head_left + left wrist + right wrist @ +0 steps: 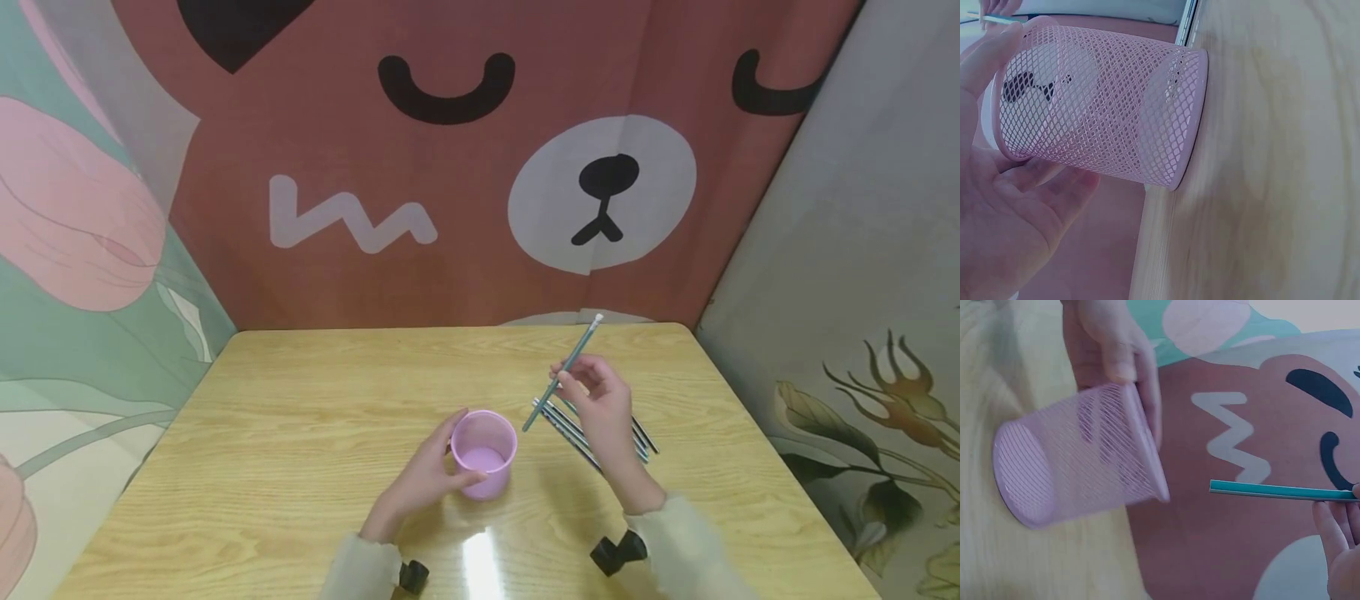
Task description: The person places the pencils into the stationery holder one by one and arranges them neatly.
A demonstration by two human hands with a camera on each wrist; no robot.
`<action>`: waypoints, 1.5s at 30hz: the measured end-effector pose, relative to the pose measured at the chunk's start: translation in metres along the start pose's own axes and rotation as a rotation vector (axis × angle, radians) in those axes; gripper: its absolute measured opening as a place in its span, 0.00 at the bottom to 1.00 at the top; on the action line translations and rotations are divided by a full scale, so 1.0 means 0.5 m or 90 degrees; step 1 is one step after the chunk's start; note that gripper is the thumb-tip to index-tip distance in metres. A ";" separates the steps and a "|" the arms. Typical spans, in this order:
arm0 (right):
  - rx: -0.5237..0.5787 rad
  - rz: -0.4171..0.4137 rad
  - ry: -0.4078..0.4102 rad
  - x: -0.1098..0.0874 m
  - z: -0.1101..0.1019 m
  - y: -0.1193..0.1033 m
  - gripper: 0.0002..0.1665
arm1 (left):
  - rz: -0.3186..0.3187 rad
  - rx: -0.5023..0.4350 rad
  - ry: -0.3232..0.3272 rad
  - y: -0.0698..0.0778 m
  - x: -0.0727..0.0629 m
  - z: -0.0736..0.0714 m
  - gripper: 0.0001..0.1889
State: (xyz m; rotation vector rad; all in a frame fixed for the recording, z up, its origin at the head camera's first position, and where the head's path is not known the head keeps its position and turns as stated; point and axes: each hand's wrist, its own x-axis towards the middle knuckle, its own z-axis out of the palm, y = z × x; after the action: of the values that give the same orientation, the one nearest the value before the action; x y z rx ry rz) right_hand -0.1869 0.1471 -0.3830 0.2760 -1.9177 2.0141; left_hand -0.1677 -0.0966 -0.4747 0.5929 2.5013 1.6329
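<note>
A pink mesh pencil cup (491, 487) stands upright on the table, with nothing inside it. My left hand (426, 473) holds it from the left, thumb at the near side of the rim and fingers behind; the left wrist view shows its mesh wall (1104, 100) and base on the wood. To the right of the cup, my right hand (606, 412) pinches a teal pencil (580, 347) between thumb and fingers. The pencil slants, white eraser end up, lower end beside the cup's rim. Several pencils (568, 432) lie beneath the right hand, which partly covers them.
The wooden table (300, 417) reaches back to a curtain with a bear print (465, 167). Patterned curtains hang on both sides. Each wrist carries a small black device, such as the right one (618, 552).
</note>
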 end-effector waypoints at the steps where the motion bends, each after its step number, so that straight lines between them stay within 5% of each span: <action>1: -0.005 0.000 -0.004 -0.002 0.004 0.005 0.11 | -0.002 -0.001 -0.004 0.002 0.000 0.003 0.52; 20: -0.126 0.051 -0.036 -0.035 0.048 0.109 0.12 | 0.009 -0.016 -0.023 0.016 0.000 0.028 0.53; 28: -0.179 0.066 -0.054 -0.044 0.054 0.120 0.17 | 0.014 -0.029 -0.020 0.017 -0.003 0.027 0.55; 45: -0.233 0.064 -0.057 -0.047 0.053 0.128 0.10 | 0.035 -0.066 -0.022 0.004 -0.004 0.022 0.50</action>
State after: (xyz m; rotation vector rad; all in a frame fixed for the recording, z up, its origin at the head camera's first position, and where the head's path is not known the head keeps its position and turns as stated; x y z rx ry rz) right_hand -0.1919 0.1163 -0.4490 0.1820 -2.3490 1.6876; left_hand -0.1620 -0.0872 -0.4779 0.6776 2.3802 1.7438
